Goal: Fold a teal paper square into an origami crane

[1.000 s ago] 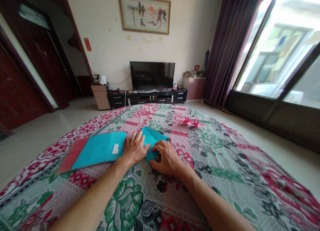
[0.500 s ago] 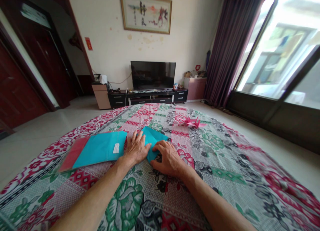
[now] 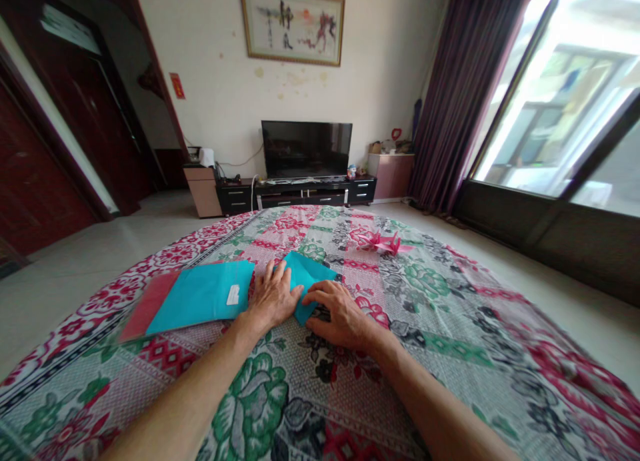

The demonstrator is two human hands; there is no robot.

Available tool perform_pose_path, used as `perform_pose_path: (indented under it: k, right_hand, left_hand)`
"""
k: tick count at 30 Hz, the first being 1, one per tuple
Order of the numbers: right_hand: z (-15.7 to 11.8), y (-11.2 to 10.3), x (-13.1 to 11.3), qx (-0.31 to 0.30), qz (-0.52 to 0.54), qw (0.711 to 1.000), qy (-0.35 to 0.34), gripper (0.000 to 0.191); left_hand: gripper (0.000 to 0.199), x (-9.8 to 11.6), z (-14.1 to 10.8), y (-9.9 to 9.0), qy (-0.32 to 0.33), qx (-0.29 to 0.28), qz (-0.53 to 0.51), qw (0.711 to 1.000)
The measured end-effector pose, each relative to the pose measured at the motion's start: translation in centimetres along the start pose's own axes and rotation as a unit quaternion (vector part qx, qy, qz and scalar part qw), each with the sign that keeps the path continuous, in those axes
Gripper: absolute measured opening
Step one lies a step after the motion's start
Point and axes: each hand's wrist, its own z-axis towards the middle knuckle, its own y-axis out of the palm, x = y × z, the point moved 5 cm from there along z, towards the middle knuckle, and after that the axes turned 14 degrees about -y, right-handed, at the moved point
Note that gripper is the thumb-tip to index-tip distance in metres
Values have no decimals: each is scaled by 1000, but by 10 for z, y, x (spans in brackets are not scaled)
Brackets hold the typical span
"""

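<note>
Tablecloth (image 3: 430, 368) beneath; blue paper (image 3: 313, 269) between hands (image 3: 274, 294).

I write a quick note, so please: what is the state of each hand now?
Left hand: open, fingers resting on the blue paper.
Right hand: open but curved, thumb and fingers apart at the paper.

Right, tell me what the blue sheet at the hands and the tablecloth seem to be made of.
The blue sheet: probably paper, smooth and matte, with straight edges and crisp corners. The tablecloth: most likely woven cloth, dull-surfaced, with a grainy texture and soft wrinkles; the fibre can't be told.
</note>
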Motion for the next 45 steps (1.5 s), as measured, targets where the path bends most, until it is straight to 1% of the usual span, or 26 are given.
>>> perform_pose_path:
  k: [5, 12, 17, 31, 39, 42, 45]
  right_hand:
    - [-1, 1, 0, -12, 9, 999, -45, 28]
    - [-2, 5, -1, -10, 10, 998, -58, 37]
    - [-1, 7, -3, -27, 14, 997, -66, 39]
    - [-1, 6, -3, -23, 5, 997, -73, 35]
    - [-2, 4, -7, -26, 0, 997, -77, 32]
    - [-2, 3, -8, -24, 3, 997, -76, 32]
    - [-2, 4, -8, -27, 3, 997, -73, 33]
  left_hand:
    - [55, 2, -1, -4, -12, -33, 23, 999]
    - [58, 2, -1, -4, -14, -51, 29, 998]
    - [58, 2, 0, -2, -12, -47, 28, 998]
    - [59, 0, 1, 0, -21, -42, 22, 999]
    - [56, 2, -1, -8, -16, -32, 19, 999]
    - [57, -1, 0, -8, -9, -30, 17, 999]
    - [59, -5, 1, -5, -1, -34, 12, 999]
